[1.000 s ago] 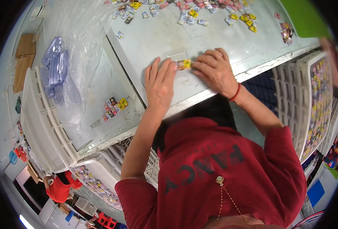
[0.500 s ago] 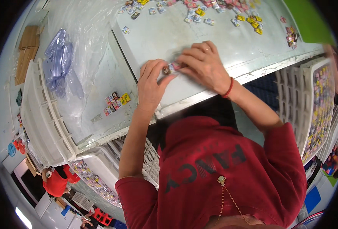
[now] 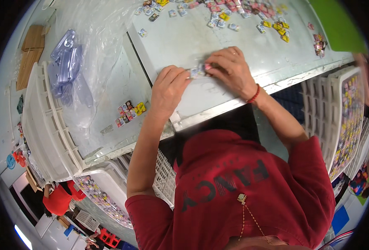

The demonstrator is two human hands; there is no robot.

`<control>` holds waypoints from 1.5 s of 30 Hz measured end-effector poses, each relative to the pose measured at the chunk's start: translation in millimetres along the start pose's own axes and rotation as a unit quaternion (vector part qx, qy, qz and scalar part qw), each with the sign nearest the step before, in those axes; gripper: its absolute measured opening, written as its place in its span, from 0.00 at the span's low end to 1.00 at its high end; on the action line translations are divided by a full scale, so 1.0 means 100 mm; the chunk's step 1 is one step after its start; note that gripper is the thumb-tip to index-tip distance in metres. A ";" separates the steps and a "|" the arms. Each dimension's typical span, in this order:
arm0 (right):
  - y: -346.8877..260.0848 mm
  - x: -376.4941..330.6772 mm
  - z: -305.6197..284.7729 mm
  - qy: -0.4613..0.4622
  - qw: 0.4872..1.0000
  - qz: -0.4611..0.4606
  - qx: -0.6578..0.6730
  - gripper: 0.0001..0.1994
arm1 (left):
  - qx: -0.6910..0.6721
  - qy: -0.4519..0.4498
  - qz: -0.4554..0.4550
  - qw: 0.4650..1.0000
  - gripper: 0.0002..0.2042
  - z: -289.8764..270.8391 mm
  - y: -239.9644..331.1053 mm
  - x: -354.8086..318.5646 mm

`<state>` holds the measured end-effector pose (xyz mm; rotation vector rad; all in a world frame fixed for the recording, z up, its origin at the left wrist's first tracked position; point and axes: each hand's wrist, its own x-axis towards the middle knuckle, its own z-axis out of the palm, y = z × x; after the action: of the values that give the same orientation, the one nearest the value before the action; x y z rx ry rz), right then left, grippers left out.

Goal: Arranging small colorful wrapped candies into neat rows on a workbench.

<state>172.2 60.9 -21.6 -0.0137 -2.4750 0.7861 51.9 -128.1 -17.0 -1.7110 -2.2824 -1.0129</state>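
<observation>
A short row of small printed pieces [image 3: 198,72], white and blue and partly blurred, sits between my hands just above or on the pale tabletop. The fingers of my left hand [image 3: 168,91] are closed at the row's left end. At its right end my right hand [image 3: 233,71], with a red bead bracelet at the wrist, pinches a small pink piece [image 3: 208,66]. To the left of my left hand lies a neat block of similar small pieces [image 3: 127,114], red, pink, dark and yellow.
Many loose pieces [image 3: 221,21] are scattered across the far tabletop [image 3: 180,46]. Clear plastic packaging [image 3: 67,68] and a thin plastic sheet lie at left. White crates stand left [image 3: 53,125] and right [image 3: 324,116]. A green panel [image 3: 338,25] is at the far right.
My right hand has moved slightly right, away from my left, and more of the row shows between them. The dark brown piece seen by my left fingertips is no longer visible.
</observation>
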 end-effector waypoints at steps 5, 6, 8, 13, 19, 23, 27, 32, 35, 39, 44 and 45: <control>0.03 -0.04 0.06 0.007 1.000 -0.010 0.008 0.11 | 0.035 0.006 0.015 0.999 0.11 0.04 0.08 -0.01; 0.03 -0.05 0.06 0.008 1.000 -0.009 0.008 0.11 | 0.041 0.034 -0.014 0.999 0.11 0.05 0.12 -0.01; 0.01 -0.06 0.05 0.013 1.000 0.000 0.017 0.11 | 0.047 0.060 -0.042 0.996 0.11 0.07 0.16 -0.01; 0.01 -0.08 0.06 0.018 0.999 0.021 0.038 0.10 | 0.046 0.090 -0.149 0.984 0.09 0.17 0.19 -0.09; 0.02 -0.10 0.06 0.032 0.998 0.023 0.047 0.11 | 0.017 0.111 -0.207 0.972 0.07 0.18 0.19 -0.10; 0.02 -0.10 0.06 0.032 0.998 0.028 0.052 0.12 | 0.039 0.096 -0.121 0.987 0.08 0.11 0.14 0.05; 0.03 -0.11 0.08 0.030 0.998 0.033 0.050 0.12 | 0.049 0.024 -0.111 0.992 0.10 0.13 0.17 0.10; 0.04 -0.11 0.09 0.034 0.998 0.033 0.051 0.12 | 0.027 0.000 -0.087 0.996 0.09 0.05 0.17 0.12; 0.05 -0.12 0.10 0.031 0.998 0.031 0.046 0.12 | 0.021 -0.046 -0.052 0.997 0.09 -0.05 0.12 0.12; 0.05 -0.11 0.10 0.031 0.998 0.029 0.045 0.12 | 0.038 -0.084 0.021 0.996 0.10 -0.11 0.05 0.10; 0.06 -0.10 -0.02 0.050 0.993 0.058 0.085 0.11 | 0.026 -0.070 0.036 0.997 0.15 -0.08 0.06 0.11; 0.09 -0.12 -0.07 0.049 0.994 0.060 0.082 0.11 | 0.018 -0.081 0.035 0.996 0.18 -0.05 0.09 0.17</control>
<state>184.0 70.0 -27.7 -0.1394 -2.3264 1.0145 52.8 -116.1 -1.1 -1.9092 -2.3008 -0.8416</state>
